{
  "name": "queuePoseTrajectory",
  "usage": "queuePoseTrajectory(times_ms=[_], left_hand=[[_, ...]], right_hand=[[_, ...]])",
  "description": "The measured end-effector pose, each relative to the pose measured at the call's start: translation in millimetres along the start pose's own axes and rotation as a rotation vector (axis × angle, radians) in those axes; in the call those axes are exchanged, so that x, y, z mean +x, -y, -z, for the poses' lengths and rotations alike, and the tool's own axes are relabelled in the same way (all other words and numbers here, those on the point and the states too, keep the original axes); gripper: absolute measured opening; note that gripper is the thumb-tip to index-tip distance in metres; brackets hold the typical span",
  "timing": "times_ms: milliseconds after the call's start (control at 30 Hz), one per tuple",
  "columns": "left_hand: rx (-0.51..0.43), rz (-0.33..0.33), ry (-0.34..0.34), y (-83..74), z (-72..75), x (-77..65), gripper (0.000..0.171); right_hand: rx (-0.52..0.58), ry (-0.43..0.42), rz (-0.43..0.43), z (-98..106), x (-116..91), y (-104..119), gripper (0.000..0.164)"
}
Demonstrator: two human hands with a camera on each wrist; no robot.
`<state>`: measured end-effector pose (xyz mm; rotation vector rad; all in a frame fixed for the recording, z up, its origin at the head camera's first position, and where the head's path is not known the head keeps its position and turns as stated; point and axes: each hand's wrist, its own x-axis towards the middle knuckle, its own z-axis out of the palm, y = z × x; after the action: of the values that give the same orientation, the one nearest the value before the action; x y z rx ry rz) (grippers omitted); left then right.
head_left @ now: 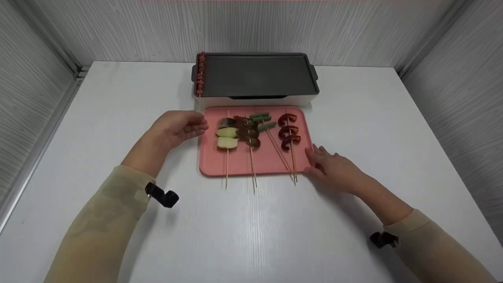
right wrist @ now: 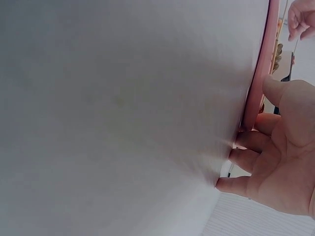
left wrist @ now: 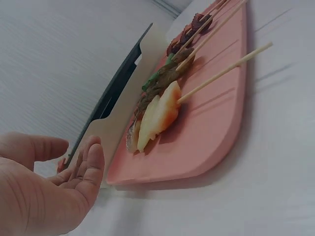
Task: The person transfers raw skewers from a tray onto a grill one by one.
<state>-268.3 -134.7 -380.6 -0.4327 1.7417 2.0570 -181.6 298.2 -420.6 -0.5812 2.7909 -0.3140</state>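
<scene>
My left hand (head_left: 178,127) is beside the left rim of a pink tray (head_left: 212,163), thumb and fingers apart in the left wrist view. Its fingertips are near the stick end of a skewer of reddish-brown pieces (head_left: 201,72), which lies along the left edge of a black griddle (head_left: 257,74). My right hand (head_left: 336,171) touches the tray's right edge near the front corner, some fingers resting on the table. On the tray lie a skewer of pale slices (head_left: 227,142), one of brown pieces (head_left: 248,133), green pieces on a stick (head_left: 268,126) and a skewer of dark red curled pieces (head_left: 290,131).
The griddle sits on a white base (head_left: 214,101) right behind the tray. Skewer sticks poke out over the tray's front rim. The white table (head_left: 243,232) is bordered by grey wood-grain panels (head_left: 137,31) at the back and sides.
</scene>
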Motion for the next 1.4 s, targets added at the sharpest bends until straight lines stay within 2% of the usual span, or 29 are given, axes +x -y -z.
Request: queuePoseTrajectory(times_ms=[267,400,700,967,1400], left_hand=[[0.096,-0.001,0.099,20.5,-4.4,-45.3,0.043],[0.108,0.005,0.143,31.2,-3.8,-66.0,0.046],[0.076,0.06,0.216,59.1,-4.1,-94.2,0.047],[0.097,0.083,0.265,75.7,-7.2,-104.3,0.047],[0.069,0.178,0.276,97.6,-15.3,-100.4,0.048]], right_hand=[[0.003,-0.003,0.013,1,-3,-1,0.068],[0.011,0.008,0.019,1,-2,0,0.069],[-0.001,0.009,0.016,1,0,-1,0.068],[-0.008,0.0,0.03,-1,0,-3,0.066],[-0.015,0.014,0.027,0,0,-3,0.067]])
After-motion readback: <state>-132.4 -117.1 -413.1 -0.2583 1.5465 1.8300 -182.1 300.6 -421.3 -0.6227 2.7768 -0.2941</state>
